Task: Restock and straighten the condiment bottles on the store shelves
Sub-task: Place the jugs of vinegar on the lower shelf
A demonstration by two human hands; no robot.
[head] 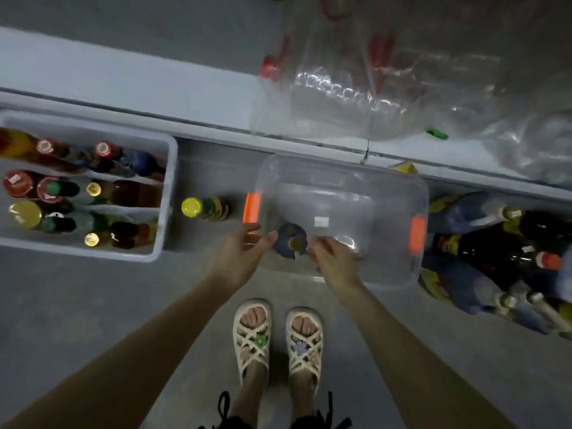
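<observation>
A clear plastic bin (387, 193) with orange handles stands on the floor in front of the bottom shelf. One blue-labelled bottle (286, 243) with a gold cap stands in its near left corner. My left hand (247, 252) hovers over the bin's left rim, fingers spread toward the bottle without touching it. My right hand (334, 261) is just right of the cap, fingers loosely bent and motion-blurred, with no grip showing. A yellow-capped bottle (204, 208) stands alone on the floor left of the bin.
A white divided crate (168, 187) at the left holds several upright condiment bottles. Dark bottles in shrink wrap (495, 258) lie at the right. Large clear jugs (340, 88) sit on the low shelf (123, 72) behind. My sandalled feet (278, 339) stand just before the bin.
</observation>
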